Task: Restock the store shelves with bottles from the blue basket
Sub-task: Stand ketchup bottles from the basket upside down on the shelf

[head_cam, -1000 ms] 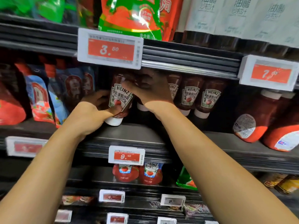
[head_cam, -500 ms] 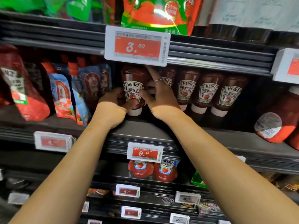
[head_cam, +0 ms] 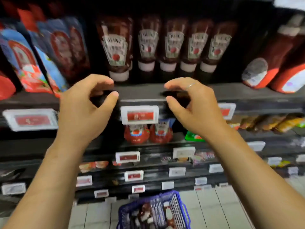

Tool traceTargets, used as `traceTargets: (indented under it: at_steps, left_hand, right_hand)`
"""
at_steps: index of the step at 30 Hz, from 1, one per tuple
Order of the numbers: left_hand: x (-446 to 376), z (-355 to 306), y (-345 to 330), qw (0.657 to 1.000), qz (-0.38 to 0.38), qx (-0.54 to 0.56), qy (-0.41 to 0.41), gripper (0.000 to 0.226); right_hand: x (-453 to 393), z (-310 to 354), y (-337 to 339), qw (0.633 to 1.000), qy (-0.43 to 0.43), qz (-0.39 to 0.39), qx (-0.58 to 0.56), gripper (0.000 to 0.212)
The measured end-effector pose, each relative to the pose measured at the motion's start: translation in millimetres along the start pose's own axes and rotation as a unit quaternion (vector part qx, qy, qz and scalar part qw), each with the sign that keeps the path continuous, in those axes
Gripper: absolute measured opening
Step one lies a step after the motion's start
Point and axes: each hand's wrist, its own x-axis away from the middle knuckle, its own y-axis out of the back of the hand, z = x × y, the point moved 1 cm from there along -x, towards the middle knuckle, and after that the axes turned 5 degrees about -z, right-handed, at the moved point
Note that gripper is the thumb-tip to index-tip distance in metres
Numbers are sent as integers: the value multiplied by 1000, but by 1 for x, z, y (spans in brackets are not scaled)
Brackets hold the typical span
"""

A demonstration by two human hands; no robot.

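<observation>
— What are the hands doing?

— Both are held up in front of the shelf [head_cam: 231, 95], and neither grasps anything. The left hand [head_cam: 82, 109] has its fingers loosely curled, thumb and fingertips apart with only air between them. The right hand [head_cam: 194, 106] is much the same, relaxed and empty, with a thin ring [head_cam: 189, 85] on one finger.

— Where are the bottles?

— A row of five ketchup bottles [head_cam: 173, 45] stands cap-down on the shelf just above the hands. The leftmost bottle [head_cam: 116, 48] sits nearer the front edge than the other four. Neither hand touches any of them.

— And the basket?

— The blue basket [head_cam: 155, 212] is on the tiled floor [head_cam: 214, 209], low in the view between the two forearms. There are dark bottles with white caps inside; the blur makes them hard to count.

— Anything else nearby?

— Blue and red pouches [head_cam: 41, 52] lean to the left of the row, bigger red bottles [head_cam: 277, 60] stand to the right, and a price tag [head_cam: 139, 114] hangs on the shelf edge between the hands.
</observation>
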Motion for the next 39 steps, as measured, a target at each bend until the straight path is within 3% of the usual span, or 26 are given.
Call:
traceTargets:
  at_steps: [6, 10, 13, 17, 20, 23, 27, 30, 32, 34, 37, 39]
  left_hand:
    - [94, -12, -15, 996, 21, 80, -40, 16]
    - [175, -10, -50, 990, 116, 61, 58, 16]
    - [248, 6, -88, 965, 216, 24, 148, 16]
    - [348, 33, -140, 897, 353, -27, 263, 11]
    - [423, 68, -183, 862, 420, -69, 274, 8]
    - [494, 118, -220, 798, 467, -125, 359, 14]
    - [601, 215, -277, 710, 525, -177, 434, 12]
    - [667, 291, -325, 650, 573, -183, 464, 15]
    - [702, 340, -355, 646, 581, -175, 463, 20]
    - [733, 386, -375, 654, 576, -193, 451, 52]
    - [769, 440, -398, 718, 565, -186, 360, 76]
    - [788, 469, -413, 739, 572, -197, 296, 81]
  right_hand:
    - [112, -40, 28, 999, 41, -12, 0, 22]
    - [189, -94, 23, 996, -72, 31, -50, 22]
    - [261, -142, 4, 973, -199, 90, -76, 18]
    - [374, -194, -42, 895, -384, 210, -86, 9]
    - [455, -223, -83, 837, -470, 273, -64, 10]
    - [526, -249, -128, 793, -496, 352, -30, 14]
    - [626, -290, -222, 755, -454, 473, 5, 32]
    - [678, -322, -299, 747, -482, 457, -20, 41]
    - [696, -343, -357, 762, -492, 419, -24, 41]
    - [704, -362, -419, 775, -487, 400, -51, 52]
    - [705, -384, -502, 801, -482, 342, -93, 61]
    - [712, -396, -544, 819, -469, 318, -90, 64]
